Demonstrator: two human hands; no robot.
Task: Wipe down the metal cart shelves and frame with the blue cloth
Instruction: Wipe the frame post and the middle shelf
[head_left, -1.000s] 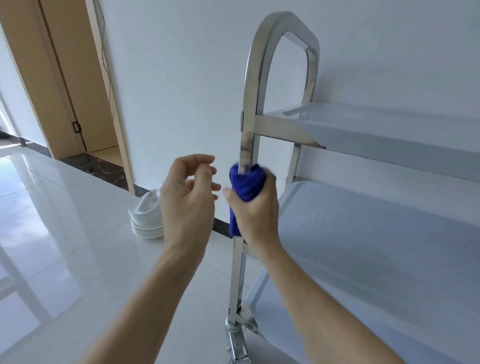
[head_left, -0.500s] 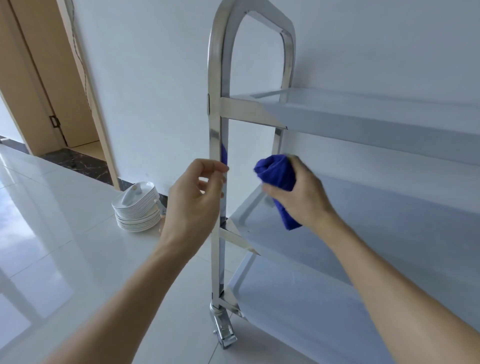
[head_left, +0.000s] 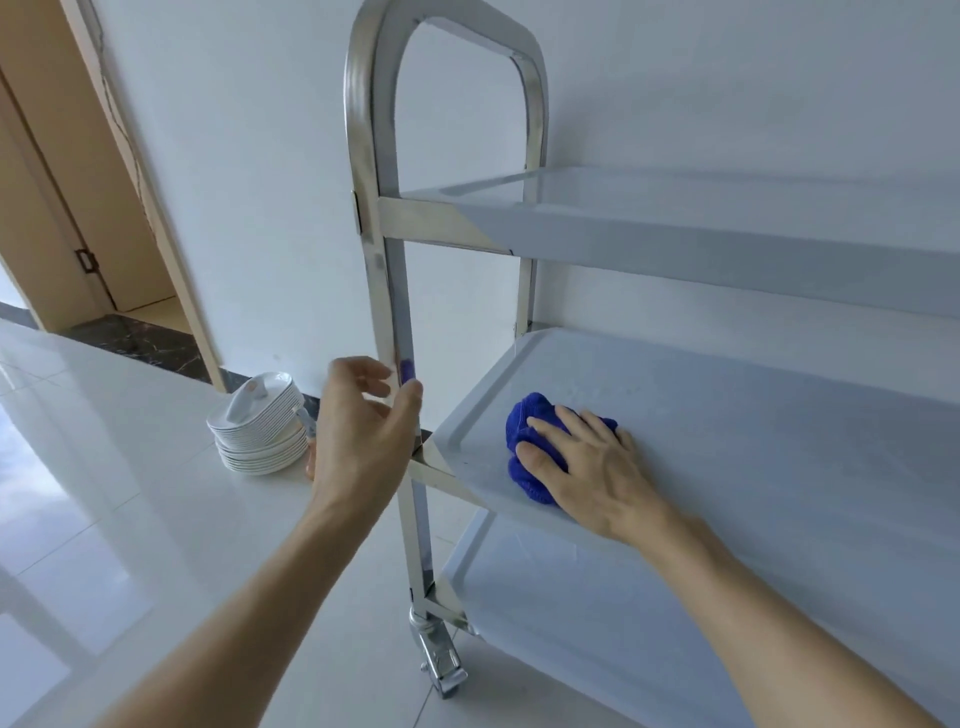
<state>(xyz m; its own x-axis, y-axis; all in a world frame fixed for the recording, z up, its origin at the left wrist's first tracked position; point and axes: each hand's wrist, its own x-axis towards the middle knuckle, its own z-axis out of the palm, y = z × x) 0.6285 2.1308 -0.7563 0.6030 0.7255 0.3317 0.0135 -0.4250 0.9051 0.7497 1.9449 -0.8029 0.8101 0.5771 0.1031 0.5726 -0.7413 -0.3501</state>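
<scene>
- Two hands work: my right hand (head_left: 592, 470) presses the blue cloth (head_left: 535, 452) flat near the middle shelf's (head_left: 753, 441) left front corner, fingers straight and spread over it.
- The cloth looks soft, light and bunched; I judge a palm on top controls it best.
- My left hand (head_left: 363, 441) hovers by the front post (head_left: 387, 291), fingers loosely apart, holding nothing.
- The steel looks smooth, glossy and rigid, likely slippery.

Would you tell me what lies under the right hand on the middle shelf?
A bunched blue cloth lies under the right hand, pressed onto the middle shelf. The cloth's part beneath the palm is hidden.
</scene>
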